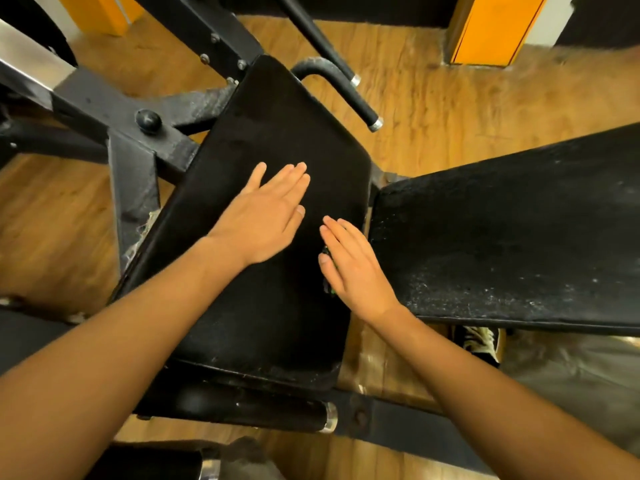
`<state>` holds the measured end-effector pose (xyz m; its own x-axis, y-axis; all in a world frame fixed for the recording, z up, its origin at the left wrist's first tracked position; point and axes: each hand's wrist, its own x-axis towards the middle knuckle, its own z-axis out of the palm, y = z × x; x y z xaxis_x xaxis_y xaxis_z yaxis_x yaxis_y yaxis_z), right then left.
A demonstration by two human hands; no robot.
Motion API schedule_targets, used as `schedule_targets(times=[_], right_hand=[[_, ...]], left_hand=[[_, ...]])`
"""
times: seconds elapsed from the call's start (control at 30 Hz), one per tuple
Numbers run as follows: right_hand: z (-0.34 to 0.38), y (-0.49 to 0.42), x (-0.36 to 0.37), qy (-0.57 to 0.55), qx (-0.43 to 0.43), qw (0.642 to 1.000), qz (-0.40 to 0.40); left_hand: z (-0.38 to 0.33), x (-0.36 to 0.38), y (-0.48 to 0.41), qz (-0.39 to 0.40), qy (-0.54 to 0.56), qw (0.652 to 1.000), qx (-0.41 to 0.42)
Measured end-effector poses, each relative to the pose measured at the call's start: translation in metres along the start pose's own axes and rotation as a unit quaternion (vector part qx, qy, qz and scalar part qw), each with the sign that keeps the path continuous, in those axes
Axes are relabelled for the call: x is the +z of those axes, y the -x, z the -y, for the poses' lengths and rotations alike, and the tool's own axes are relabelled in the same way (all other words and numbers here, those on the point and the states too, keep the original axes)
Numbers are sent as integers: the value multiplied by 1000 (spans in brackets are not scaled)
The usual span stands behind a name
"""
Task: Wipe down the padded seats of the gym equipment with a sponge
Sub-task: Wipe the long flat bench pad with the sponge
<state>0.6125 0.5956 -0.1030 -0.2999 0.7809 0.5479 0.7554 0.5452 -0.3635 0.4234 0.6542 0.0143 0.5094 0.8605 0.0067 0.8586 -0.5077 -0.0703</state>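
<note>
A black padded seat [277, 133] of a gym machine fills the middle of the view. My left hand [263, 220] lies flat on it, fingers stretched out and close together, holding nothing. My right hand [353, 265] rests near the seat's right edge, pressing down on a dark sponge [327, 271] with a green edge; only a sliver of the sponge shows under the palm. A second black pad [519, 230], dusty with white specks, lies to the right.
The black steel frame [138, 140] with bolts runs along the left. A curved handle bar [346, 95] sticks out behind the seat. Wooden floor [467, 98] surrounds the machine, with an orange pillar [491, 29] at the back and a shoe [481, 341] below the right pad.
</note>
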Motion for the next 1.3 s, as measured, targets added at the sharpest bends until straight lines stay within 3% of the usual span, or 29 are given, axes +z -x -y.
schedule_targets(times=[0.5, 0.57, 0.7, 0.8, 0.93, 1.13, 1.3], right_hand=[[-84, -55, -72, 138, 77, 981, 113], [-92, -62, -74, 173, 99, 964, 174], [-102, -66, -75, 280, 140, 897, 312], [-107, -65, -77, 333, 133, 866, 349], [-113, -64, -79, 300, 156, 861, 380], [-128, -62, -121, 270, 94, 849, 445], [-137, -49, -159, 294, 59, 830, 471]], left_hand=[[-68, 54, -11, -10, 114, 992, -62], [-76, 60, -16, -2, 129, 990, -60], [-91, 68, -30, 8, 124, 991, -50], [-104, 79, -42, 14, 128, 991, -48], [-123, 92, -58, 21, 156, 986, -47], [-146, 103, -79, 53, 304, 946, -94], [-165, 103, -93, 20, 405, 905, -125]])
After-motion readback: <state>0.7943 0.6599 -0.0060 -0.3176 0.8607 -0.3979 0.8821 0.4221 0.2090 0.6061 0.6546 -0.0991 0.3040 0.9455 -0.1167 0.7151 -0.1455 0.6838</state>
